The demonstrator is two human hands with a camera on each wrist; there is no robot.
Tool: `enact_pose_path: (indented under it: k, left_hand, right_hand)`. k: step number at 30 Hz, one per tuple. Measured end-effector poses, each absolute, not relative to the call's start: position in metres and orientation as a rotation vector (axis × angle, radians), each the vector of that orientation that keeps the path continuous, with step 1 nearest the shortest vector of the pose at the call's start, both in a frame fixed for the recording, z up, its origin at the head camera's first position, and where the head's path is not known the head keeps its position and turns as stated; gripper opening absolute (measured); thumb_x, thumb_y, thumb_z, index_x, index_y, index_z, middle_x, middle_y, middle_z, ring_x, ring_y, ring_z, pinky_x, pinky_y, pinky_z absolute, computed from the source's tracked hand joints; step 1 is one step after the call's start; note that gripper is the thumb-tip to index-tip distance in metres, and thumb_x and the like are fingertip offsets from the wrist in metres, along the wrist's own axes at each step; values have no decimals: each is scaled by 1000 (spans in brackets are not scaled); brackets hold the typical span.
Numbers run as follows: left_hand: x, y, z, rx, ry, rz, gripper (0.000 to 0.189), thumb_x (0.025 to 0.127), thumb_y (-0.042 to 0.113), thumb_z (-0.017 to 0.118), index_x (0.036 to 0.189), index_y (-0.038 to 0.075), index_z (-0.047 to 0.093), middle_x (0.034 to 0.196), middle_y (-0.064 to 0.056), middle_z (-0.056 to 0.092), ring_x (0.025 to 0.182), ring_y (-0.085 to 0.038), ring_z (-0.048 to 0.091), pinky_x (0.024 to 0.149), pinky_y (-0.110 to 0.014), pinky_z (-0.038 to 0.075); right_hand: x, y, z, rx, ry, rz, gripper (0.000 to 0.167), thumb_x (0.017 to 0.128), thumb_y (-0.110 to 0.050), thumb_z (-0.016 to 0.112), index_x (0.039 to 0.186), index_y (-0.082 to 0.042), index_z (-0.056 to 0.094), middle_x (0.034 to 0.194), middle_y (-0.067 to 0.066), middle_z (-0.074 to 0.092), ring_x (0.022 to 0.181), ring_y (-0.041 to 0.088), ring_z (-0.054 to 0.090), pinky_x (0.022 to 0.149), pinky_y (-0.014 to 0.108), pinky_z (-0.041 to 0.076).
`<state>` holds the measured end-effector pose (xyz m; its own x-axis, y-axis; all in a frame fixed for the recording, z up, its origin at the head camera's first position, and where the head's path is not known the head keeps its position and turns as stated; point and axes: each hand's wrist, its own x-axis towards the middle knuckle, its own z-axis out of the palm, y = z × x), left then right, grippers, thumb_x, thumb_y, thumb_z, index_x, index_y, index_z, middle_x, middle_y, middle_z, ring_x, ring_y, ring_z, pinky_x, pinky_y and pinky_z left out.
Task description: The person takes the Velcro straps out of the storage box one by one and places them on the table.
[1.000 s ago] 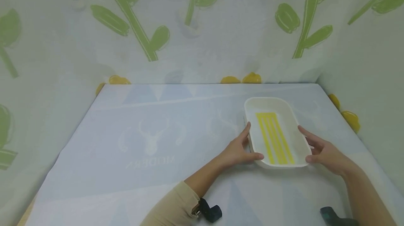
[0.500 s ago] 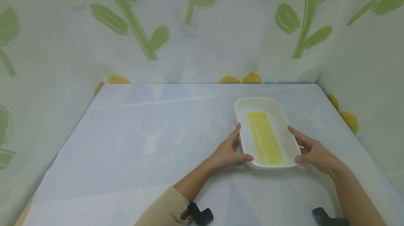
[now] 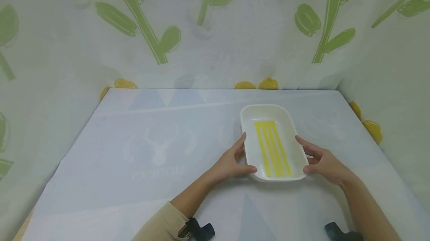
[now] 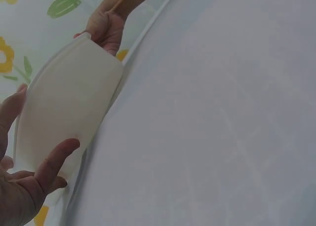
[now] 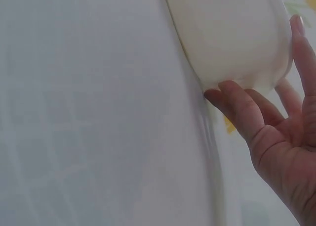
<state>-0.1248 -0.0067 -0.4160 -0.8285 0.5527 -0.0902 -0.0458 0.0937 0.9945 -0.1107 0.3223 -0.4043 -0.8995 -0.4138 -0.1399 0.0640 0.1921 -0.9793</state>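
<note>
A white rectangular tray with rounded corners is held tilted over the table in the head view, several yellow stripes along its inner bottom. My left hand grips its left side, thumb on the near corner of the rim. Opposite, my right hand grips the right side, its thumb at the near right corner. The left wrist view shows the pale underside of the tray, with fingertips of the left hand against it. Fingers of the right hand support the underside in the right wrist view.
A pale blue-and-white patterned cloth covers the table. Leaf-printed curtains stand close behind the table and at both sides. Dark wrist-worn devices sit on the left wrist and the right wrist.
Both hands have carried the tray to the left across the head view, keeping the same grip. Its height and tilt look about the same.
</note>
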Motion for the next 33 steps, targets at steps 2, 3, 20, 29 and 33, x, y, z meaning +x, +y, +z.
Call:
enact_pose_path:
  k: [2, 3, 20, 29, 33]
  left_hand:
    - [-125, -10, -416, 492, 1937, 1778, 109, 73, 19, 82, 153, 27, 9, 156, -3, 23, 140, -18, 30, 109, -35, 32]
    - [-126, -11, -416, 491, 1943, 1776, 109, 73, 19, 82, 153, 27, 9, 155, -3, 24, 139, -18, 30, 109, -35, 32]
    - [-125, -40, -417, 470, 1961, 1760, 108, 74, 23, 82, 153, 29, 9, 155, -2, 23, 139, -17, 32, 111, -39, 29]
    - [-123, -57, -419, 439, 1972, 1758, 107, 73, 19, 83, 153, 29, 11, 154, -1, 28, 139, -20, 33, 109, -40, 31]
    - [-121, -66, -418, 436, 1983, 1767, 107, 72, 19, 83, 153, 28, 13, 154, -2, 28, 139, -23, 32, 109, -41, 31]
  right_hand:
    - [-111, 319, -404, -315, 2103, -1749, 88, 78, -1, 73, 150, -16, 25, 126, -20, 53, 103, 13, 65, 78, 30, 55]
    - [-112, 317, -404, -312, 2105, -1749, 88, 78, 0, 74, 150, -16, 26, 126, -20, 53, 103, 13, 65, 77, 30, 55]
    - [-114, 289, -407, -329, 2127, -1749, 88, 77, -1, 75, 150, -12, 26, 146, 26, 34, 103, 13, 65, 78, 29, 55]
    - [-113, 272, -413, -303, 2126, -1739, 95, 74, -7, 80, 150, -8, 23, 149, 30, 24, 103, 11, 65, 79, 26, 54]
    - [-112, 262, -412, -299, 2120, -1744, 95, 74, -7, 79, 150, -8, 22, 149, 29, 25, 103, 13, 65, 79, 26, 54]
